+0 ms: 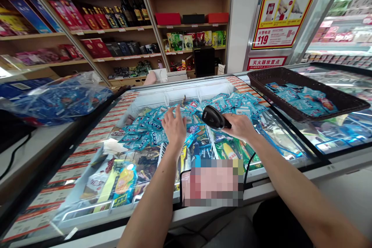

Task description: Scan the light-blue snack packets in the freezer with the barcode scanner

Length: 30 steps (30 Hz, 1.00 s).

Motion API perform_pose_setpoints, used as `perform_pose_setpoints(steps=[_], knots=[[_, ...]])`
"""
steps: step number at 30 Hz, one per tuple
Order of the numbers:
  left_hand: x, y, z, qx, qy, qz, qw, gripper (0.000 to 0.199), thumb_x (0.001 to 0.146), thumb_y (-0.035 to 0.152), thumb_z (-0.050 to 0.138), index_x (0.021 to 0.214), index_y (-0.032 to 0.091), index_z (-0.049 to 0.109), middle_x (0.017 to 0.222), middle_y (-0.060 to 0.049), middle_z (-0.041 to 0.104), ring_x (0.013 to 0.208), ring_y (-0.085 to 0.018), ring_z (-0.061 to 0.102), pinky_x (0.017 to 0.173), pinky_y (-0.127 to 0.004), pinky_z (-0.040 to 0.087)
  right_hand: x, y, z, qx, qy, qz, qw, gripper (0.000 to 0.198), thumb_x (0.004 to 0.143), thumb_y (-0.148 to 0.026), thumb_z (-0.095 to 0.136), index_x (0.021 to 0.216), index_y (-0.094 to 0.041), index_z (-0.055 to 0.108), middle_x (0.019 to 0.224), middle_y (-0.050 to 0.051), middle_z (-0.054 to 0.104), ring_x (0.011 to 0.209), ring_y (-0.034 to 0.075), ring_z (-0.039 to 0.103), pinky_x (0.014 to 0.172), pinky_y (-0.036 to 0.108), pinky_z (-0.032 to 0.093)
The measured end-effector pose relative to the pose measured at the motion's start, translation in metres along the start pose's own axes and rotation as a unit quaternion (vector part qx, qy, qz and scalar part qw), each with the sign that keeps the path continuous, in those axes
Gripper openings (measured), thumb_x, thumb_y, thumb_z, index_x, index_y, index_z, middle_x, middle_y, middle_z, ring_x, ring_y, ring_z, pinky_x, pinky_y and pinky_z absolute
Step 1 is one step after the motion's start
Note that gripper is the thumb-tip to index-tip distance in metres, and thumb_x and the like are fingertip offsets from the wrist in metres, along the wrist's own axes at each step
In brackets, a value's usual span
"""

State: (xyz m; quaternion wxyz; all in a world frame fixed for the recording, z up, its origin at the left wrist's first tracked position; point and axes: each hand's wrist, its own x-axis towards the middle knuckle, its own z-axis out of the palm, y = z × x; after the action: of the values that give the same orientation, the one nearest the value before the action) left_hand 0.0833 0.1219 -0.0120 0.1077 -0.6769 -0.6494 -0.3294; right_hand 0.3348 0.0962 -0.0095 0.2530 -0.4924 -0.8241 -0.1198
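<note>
Apparently, I was in the middle of scanning work, for my right hand (241, 126) had a scanner (213, 118) in its grip, the fingers closed around the handle. The head of the scanner was turned to the left, above the packets (151, 128), and it was apart from my other hand. My left hand (174, 126) was about half open, with the fingers loosely spread and bent over the pile. I saw nothing held in it; whether the fingertips touched a packet, I cannot tell.

The packets, which were blue, lay in a wide, untidy band across the glass (100, 141) of the freezer, on both sides of my hands. More blue packets were inside the basket (347, 96), to the right, and a clear bag (58, 99) of blue goods was at the far left. Near me, at the front edge, was a phone (211, 184) with its screen blurred, and a black cable (248, 170) ran down beside my right wrist.

In my judgement, the step was the reading of one packet's code. Such a move called for a packet with its printed label upward and not covered by my fingers, and for the scanner's head aimed straight at it.
</note>
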Motion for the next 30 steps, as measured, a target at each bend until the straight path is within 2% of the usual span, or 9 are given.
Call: perform_pose_setpoints(steps=[3,5,14,20,25,30], knots=[[-0.005,0.004,0.008,-0.012,-0.083,0.135,0.987,0.039,0.088,0.035,0.038,0.124,0.029,0.05,0.135,-0.007,0.046,0.128,-0.027,0.035,0.107,-0.049,0.02,0.0,0.001,0.001,-0.002,0.008,0.013,1.0,0.035,0.078,-0.043,0.053,0.104,-0.019,0.059,0.084,0.005,0.068,0.07,0.017,0.06,0.057,0.025,0.032],[-0.007,0.003,0.014,-0.005,-0.111,0.174,0.979,0.035,0.088,0.035,0.037,0.119,0.032,0.054,0.132,-0.005,0.05,0.129,-0.025,0.035,0.109,-0.051,0.015,0.0,0.002,0.001,-0.01,0.014,0.026,1.0,0.035,0.078,-0.044,0.053,0.102,-0.019,0.059,0.085,0.005,0.068,0.07,0.017,0.06,0.056,0.025,0.032],[-0.006,-0.013,0.02,0.036,-0.097,0.104,0.989,0.036,0.089,0.034,0.034,0.116,0.032,0.057,0.135,-0.005,0.048,0.13,-0.027,0.033,0.107,-0.057,0.013,0.001,0.007,0.002,-0.036,0.03,0.077,0.996,0.032,0.08,-0.045,0.05,0.098,-0.02,0.06,0.082,0.005,0.068,0.071,0.018,0.061,0.059,0.027,0.033],[-0.004,-0.023,0.022,0.071,-0.088,0.075,0.991,0.038,0.088,0.029,0.033,0.117,0.028,0.057,0.137,-0.008,0.045,0.133,-0.029,0.03,0.107,-0.061,0.007,0.001,0.009,0.001,-0.052,0.048,0.108,0.992,0.037,0.078,-0.046,0.053,0.102,-0.019,0.06,0.078,0.006,0.067,0.069,0.02,0.061,0.058,0.027,0.033],[-0.003,-0.02,0.021,0.075,-0.072,0.11,0.988,0.04,0.088,0.025,0.032,0.122,0.024,0.053,0.14,-0.009,0.042,0.136,-0.026,0.027,0.11,-0.057,0.001,0.002,0.008,0.0,-0.069,0.035,0.13,0.989,0.034,0.078,-0.045,0.053,0.101,-0.021,0.06,0.078,0.006,0.067,0.066,0.02,0.06,0.056,0.027,0.031],[-0.004,-0.005,0.019,0.019,-0.072,0.152,0.986,0.04,0.09,0.031,0.032,0.124,0.023,0.051,0.13,-0.009,0.052,0.133,-0.024,0.033,0.112,-0.053,0.002,0.004,0.006,-0.003,-0.073,0.023,0.162,0.984,0.033,0.079,-0.046,0.053,0.099,-0.02,0.059,0.077,0.006,0.067,0.066,0.021,0.06,0.055,0.028,0.031]])
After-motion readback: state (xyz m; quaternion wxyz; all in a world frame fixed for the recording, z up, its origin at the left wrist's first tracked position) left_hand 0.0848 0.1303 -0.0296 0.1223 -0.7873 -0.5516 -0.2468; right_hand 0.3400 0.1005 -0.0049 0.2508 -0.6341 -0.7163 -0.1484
